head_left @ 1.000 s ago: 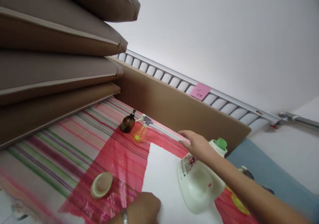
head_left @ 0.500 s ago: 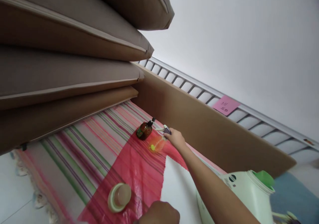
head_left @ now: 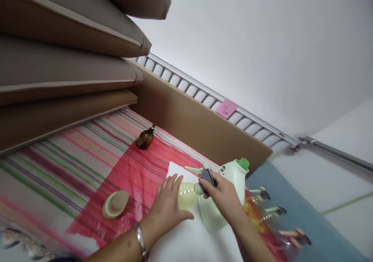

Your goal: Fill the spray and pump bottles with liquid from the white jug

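The yellowish spray bottle [head_left: 186, 197] is best steadied low on its body, with its trigger head [head_left: 206, 176] held firmly and the trigger left unsqueezed. That head is grasped by the right hand [head_left: 223, 194]. The bottle is tilted between both hands, over the white sheet [head_left: 180, 246]; beside its body, the left hand [head_left: 167, 199] is spread unclosed, contact unclear.

Passable gap over red see-thru plastic sheet [head_left: 138, 172], betw. brown rounded pump bottle [head_left: 145, 139] & L hand [head_left: 165, 200]; bulky pale-green plastic jug [head_left: 212, 216] obstructs behind R hand [head_left: 222, 194].
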The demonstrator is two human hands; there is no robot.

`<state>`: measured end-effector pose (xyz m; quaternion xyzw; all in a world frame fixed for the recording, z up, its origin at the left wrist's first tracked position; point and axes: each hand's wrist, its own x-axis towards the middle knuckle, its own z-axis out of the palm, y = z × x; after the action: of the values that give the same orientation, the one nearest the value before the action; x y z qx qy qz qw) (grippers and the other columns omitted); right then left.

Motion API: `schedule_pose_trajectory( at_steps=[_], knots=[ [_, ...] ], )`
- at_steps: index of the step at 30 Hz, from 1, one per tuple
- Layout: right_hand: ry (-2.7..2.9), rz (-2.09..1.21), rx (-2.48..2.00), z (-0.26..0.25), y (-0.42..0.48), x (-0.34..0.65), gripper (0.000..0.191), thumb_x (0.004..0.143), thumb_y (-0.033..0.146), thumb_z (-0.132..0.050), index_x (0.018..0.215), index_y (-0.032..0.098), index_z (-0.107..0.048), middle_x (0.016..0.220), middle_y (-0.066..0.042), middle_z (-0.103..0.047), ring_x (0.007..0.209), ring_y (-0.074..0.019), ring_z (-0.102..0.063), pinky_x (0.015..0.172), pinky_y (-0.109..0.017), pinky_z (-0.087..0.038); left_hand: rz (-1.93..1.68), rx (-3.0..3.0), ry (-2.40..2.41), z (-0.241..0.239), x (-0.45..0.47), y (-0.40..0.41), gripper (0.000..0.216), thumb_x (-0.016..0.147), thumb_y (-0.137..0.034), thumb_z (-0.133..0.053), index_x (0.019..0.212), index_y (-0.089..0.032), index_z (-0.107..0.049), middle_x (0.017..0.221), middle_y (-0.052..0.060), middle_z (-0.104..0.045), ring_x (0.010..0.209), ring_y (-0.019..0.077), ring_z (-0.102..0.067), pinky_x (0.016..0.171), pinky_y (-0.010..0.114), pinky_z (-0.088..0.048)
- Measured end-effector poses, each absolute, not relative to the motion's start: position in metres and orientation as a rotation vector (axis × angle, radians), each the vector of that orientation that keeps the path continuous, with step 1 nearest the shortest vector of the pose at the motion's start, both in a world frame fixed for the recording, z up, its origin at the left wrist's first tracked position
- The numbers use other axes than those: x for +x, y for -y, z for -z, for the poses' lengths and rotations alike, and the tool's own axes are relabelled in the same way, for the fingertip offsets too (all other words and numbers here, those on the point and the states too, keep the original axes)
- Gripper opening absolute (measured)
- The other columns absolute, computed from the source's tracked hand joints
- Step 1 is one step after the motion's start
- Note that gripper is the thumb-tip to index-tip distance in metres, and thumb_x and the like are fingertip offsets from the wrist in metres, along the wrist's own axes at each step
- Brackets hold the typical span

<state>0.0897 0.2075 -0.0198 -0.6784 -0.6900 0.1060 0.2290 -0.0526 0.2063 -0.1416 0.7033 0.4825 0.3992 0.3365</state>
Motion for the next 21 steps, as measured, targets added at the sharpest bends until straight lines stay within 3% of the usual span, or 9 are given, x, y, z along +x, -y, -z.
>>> schedule_pose_trajectory(
  at_steps=[4,10,14,21],
  knots=[
    [1.680,-0.470,-1.726,0.031,-0.177,0.092,0.024,0.072,0.045,-0.061,0.068,0.021,-0.057,0.052,0.004,-0.059,0.046,-0.0169,-0.058,0.052,-0.029,-0.044,-1.009,1.912,-1.173,0.148,-0.040,-0.196,0.083,0.056,-0.035,-0.077,0.129,-0.021,-0.041,0.127,0.011,-0.053,0.117,0.0298,-0.046,0.099,0.045,-0.037],
    [1.165,-0.757,-1.461,0.071,-0.161,0.102,0.047,0.059,0.038,-0.076,0.099,0.019,-0.059,0.091,-0.006,-0.071,0.081,-0.0239,-0.066,0.069,-0.033,-0.053,-1.070,1.920,-1.198,0.151,-0.036,-0.190,0.064,0.059,-0.029,-0.072,0.118,-0.018,-0.048,0.112,0.010,-0.058,0.106,0.0272,-0.051,0.093,0.041,-0.042],
    [1.066,-0.774,-1.417,0.103,-0.167,0.094,0.040,0.058,0.037,-0.078,0.088,0.018,-0.060,0.084,-0.005,-0.072,0.084,-0.0247,-0.066,0.078,-0.035,-0.052,-1.058,1.912,-1.213,0.151,-0.035,-0.187,0.058,0.059,-0.030,-0.072,0.112,-0.018,-0.050,0.109,0.010,-0.058,0.104,0.0281,-0.051,0.091,0.041,-0.043],
    [1.127,-0.659,-1.444,0.114,-0.177,0.088,0.041,0.062,0.043,-0.077,0.089,0.017,-0.060,0.083,-0.005,-0.070,0.083,-0.0253,-0.064,0.078,-0.036,-0.050,-1.082,1.874,-1.176,0.151,-0.038,-0.187,0.051,0.058,-0.030,-0.072,0.104,-0.019,-0.052,0.105,0.008,-0.057,0.100,0.0265,-0.053,0.089,0.040,-0.043]
  ],
)
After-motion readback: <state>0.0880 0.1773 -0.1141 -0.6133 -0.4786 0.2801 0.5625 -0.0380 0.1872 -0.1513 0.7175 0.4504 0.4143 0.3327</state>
